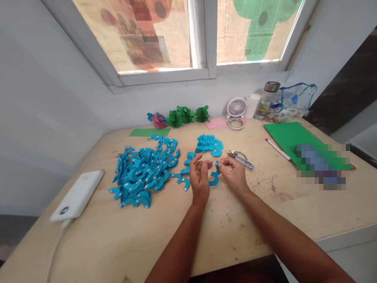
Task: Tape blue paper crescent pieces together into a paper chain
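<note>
My right hand [236,175] pinches the upper end of a curvy blue paper strip [215,181] between thumb and fingertips. Just left of the strip is my left hand [200,179], its fingers loosely curved and apart, with nothing visible in them. Several blue paper cut-outs [185,182] with small white patches lie beside my left hand. Farther left spreads a large heap of the same blue pieces [144,173]. Beyond my hands sits a smaller, neatly overlapped row of blue pieces [208,144].
Thread snips [240,158] lie beyond my right hand. A power bank [78,195] is at left. At the back are folded paper shapes [185,114], a tape roll [235,124], small fan [236,107] and bottle [266,101]. Green card [285,135] and a pen [277,149] lie right.
</note>
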A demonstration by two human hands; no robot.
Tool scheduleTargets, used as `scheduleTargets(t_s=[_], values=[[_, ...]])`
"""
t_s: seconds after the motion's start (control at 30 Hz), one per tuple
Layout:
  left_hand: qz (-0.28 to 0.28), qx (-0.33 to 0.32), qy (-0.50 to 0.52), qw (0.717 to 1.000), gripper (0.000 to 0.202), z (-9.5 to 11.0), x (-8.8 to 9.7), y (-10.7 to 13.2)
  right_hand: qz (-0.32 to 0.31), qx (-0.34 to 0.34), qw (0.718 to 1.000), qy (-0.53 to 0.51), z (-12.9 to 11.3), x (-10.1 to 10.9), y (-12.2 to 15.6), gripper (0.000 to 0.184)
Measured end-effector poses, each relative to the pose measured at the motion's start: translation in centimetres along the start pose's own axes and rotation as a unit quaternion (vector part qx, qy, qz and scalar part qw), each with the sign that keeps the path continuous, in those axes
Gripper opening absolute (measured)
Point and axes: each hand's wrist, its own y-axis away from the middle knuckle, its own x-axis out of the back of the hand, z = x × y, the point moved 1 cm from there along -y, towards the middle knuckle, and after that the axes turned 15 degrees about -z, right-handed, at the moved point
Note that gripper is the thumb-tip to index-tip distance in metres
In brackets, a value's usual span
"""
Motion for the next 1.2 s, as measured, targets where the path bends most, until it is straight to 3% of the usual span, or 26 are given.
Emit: scheduleTargets(t_s=[0.23, 0.77, 0.97, 1.2], values=[[0.008, 0.036, 0.018, 0.999, 0.037, -0.8, -0.1, -0.2, -0.022, 0.005, 1.000, 0.000, -0.8, -0.4, 0.3, 0.011], [0.011, 0.078, 0.022, 0.997, 0.036, 0.2, -0.5, -0.2, -0.029, 0.006, 0.999, -0.012, -1.3, -0.8, 0.6, 0.010], [-0.013, 0.032, -0.013, 0.999, 0.033, 0.0, -0.5, 0.1, -0.036, 0.007, 0.999, -0.015, -1.6, -0.8, 0.7, 0.010], [-0.030, -0.031, -0.126, 0.991, 0.029, 0.1, -0.2, 0.4, -0.039, -0.007, 0.998, -0.040, -1.2, -1.1, 0.6, 0.012]])
